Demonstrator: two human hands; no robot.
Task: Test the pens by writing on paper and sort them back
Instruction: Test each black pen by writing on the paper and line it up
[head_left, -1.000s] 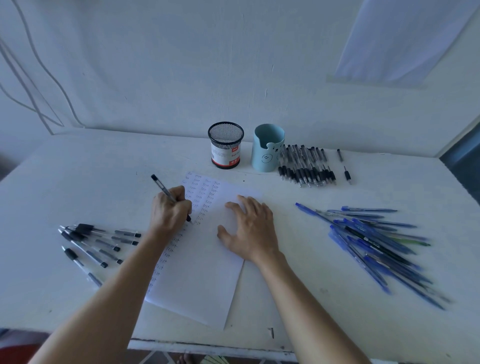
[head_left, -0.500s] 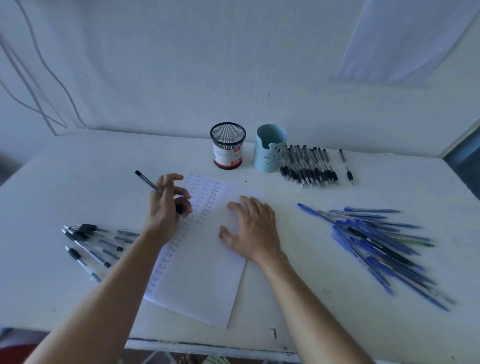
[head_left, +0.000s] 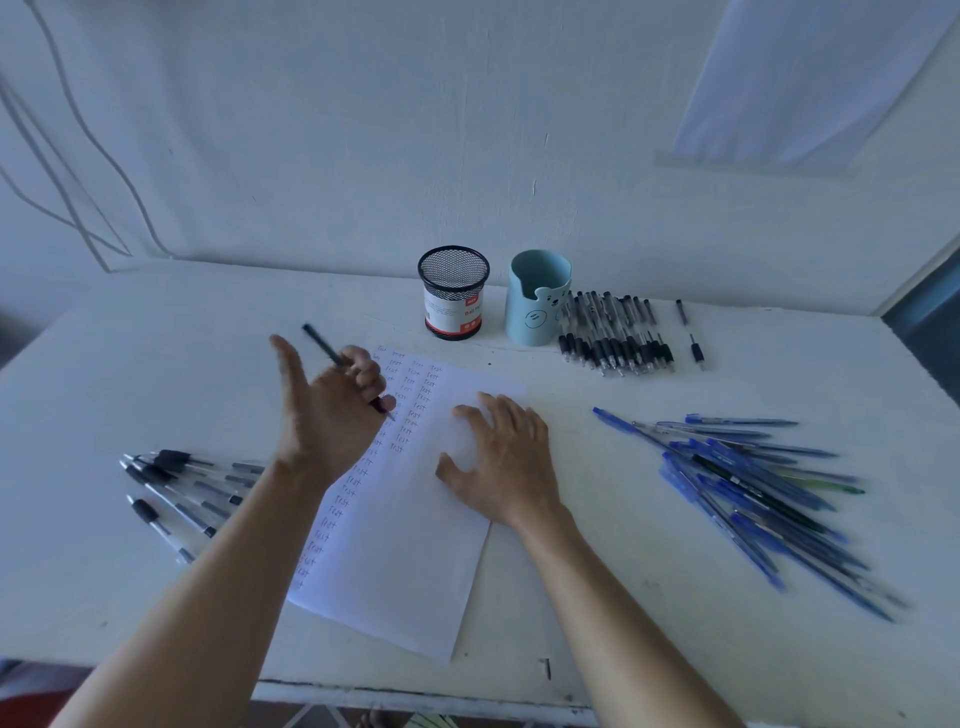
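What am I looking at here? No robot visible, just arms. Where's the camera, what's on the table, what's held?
No machine: a person works with bare hands, filmed by one wide-angle camera worn on the head, looking forward and down. The left hand curls its fingers round a black pen, thumb stuck out. The right hand lies spread on a sheet of paper with columns of handwritten words. On the white table: a black mesh cup, a light blue cup, a row of black pens beside it, a pile of blue pens at right, and a few black-gripped pens at left.
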